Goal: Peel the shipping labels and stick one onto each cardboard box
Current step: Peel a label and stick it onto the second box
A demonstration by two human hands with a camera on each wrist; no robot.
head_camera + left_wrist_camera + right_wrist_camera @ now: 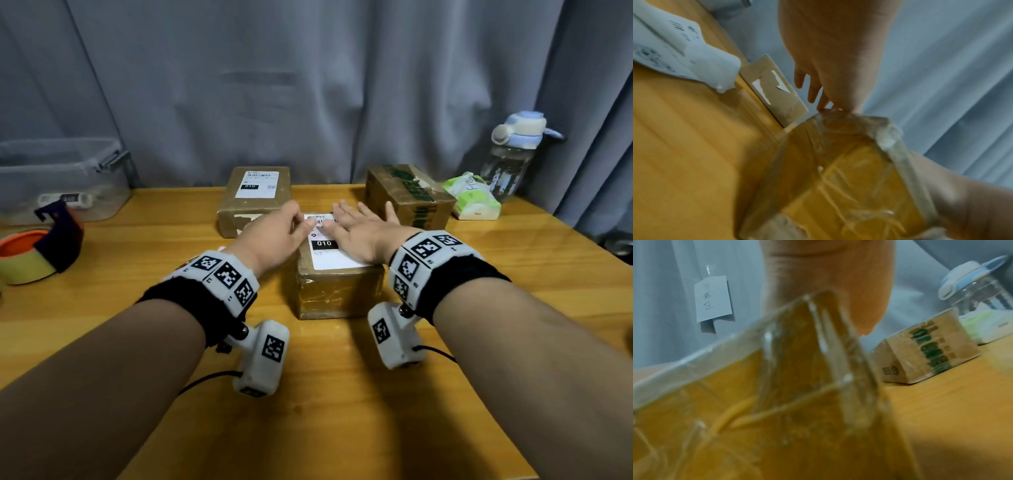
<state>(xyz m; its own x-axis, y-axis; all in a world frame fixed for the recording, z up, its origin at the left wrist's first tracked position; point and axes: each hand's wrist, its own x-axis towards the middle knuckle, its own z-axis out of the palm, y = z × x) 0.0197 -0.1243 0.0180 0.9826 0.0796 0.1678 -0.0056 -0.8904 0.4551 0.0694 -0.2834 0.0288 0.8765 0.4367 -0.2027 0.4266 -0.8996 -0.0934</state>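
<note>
A taped cardboard box (339, 294) stands at the table's middle with a white shipping label (327, 255) marked 010 on its top. My right hand (358, 224) lies flat on the label, fingers straight and spread. My left hand (282, 228) rests on the box's left top edge, thumb touching the label; in the left wrist view its fingers (813, 92) hang straight past the box (849, 186). Behind on the left a second box (253, 205) carries a label (258, 185). The box with green tape (407, 197) at the back right shows no label.
A tape dispenser (37, 251) and a clear plastic bin (58, 178) sit at the left. A tissue pack (472, 197) and a water bottle (513, 154) stand at the back right. A white printed object (684, 53) lies left of the boxes. A grey curtain (308, 85) hangs behind.
</note>
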